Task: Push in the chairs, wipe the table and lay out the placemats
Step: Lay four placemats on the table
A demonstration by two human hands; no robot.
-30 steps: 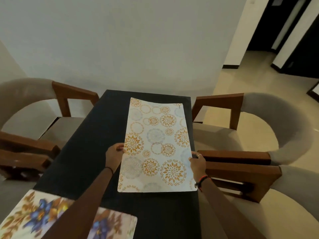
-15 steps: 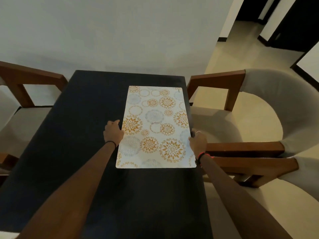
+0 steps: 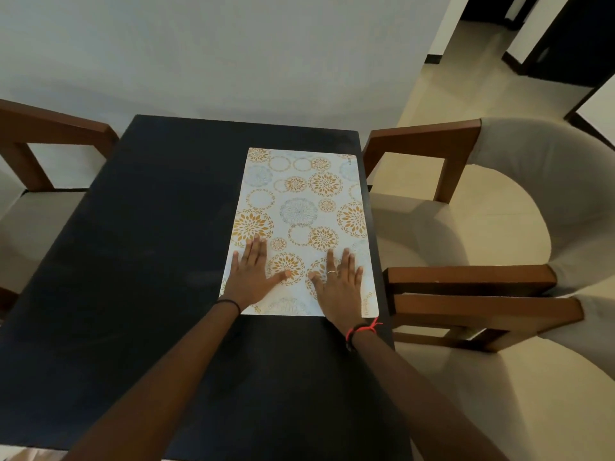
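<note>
A white placemat (image 3: 301, 207) with orange and blue round flower patterns lies flat on the black table (image 3: 139, 247), along the table's right edge. My left hand (image 3: 251, 277) presses flat on the mat's near left part, fingers straight. My right hand (image 3: 339, 282) lies flat on its near right part, fingers spread, a ring on one finger. Both palms rest on the mat and neither hand grips anything.
Two wooden chairs with grey padded backs stand at the right: one (image 3: 499, 201) beside the mat, another (image 3: 499, 314) nearer me. A third chair (image 3: 40, 151) stands at the table's left. A white wall lies beyond the table; a doorway (image 3: 565, 38) opens at the upper right.
My hands let go of the mat's side edges and moved onto its top, now pressing flat. The mat lies further right, against the table's edge. The flowered mat at the near left has left view.
</note>
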